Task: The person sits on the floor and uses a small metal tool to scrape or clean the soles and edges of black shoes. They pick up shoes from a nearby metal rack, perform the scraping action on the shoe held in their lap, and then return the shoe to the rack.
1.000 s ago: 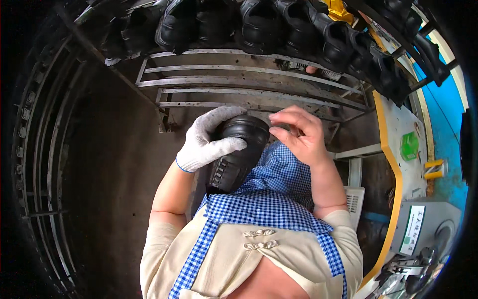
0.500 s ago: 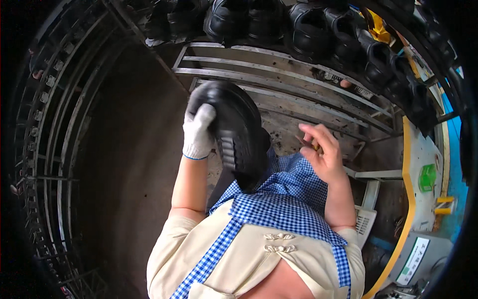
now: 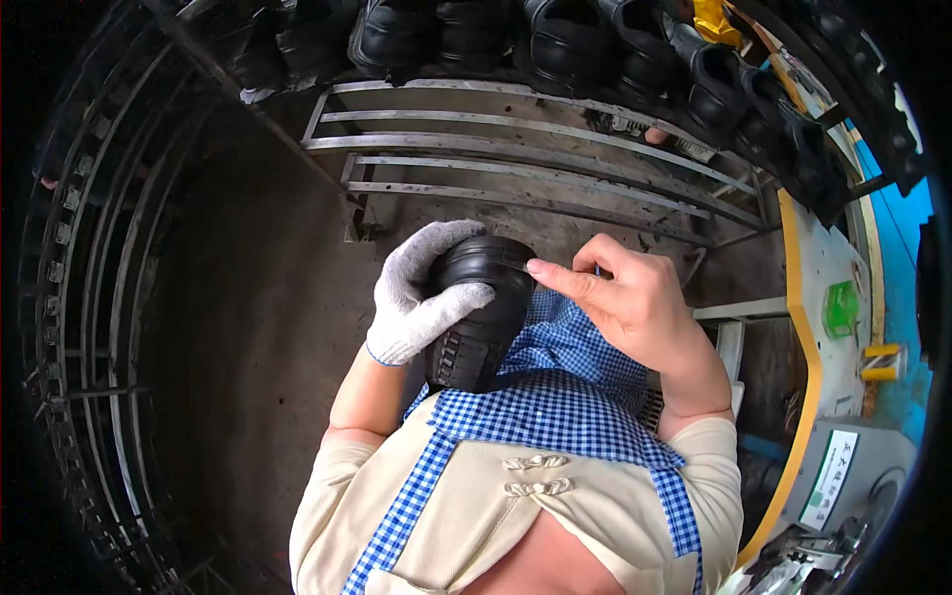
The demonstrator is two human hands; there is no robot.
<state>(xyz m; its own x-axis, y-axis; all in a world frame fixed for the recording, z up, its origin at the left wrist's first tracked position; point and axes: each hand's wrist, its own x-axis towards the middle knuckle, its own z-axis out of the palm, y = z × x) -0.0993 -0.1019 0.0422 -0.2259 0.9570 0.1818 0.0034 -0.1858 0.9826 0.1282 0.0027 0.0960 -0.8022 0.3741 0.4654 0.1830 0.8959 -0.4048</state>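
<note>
A black shoe [image 3: 486,307] is held in front of my apron, its heel end up and the ridged sole edge showing low down. My left hand [image 3: 421,293], in a white knit glove with a blue-edged cuff, is closed round the shoe, its thumb lying across the near side. Bare and closed in a pinch, my right hand [image 3: 625,297] meets the shoe's right upper edge with the fingertips. Whatever sits between those fingers is too small or hidden to make out.
Several black shoes [image 3: 565,50] line a rack at the far side, above metal rails [image 3: 535,154]. More metal racking [image 3: 119,327] stands at the left. On the right are a yellow-edged white panel [image 3: 798,288] and a grey machine [image 3: 863,476].
The shoe has turned from showing its long side to its heel end. My right hand has moved left onto the shoe; the thin thing seen in its fingers before is now hidden.
</note>
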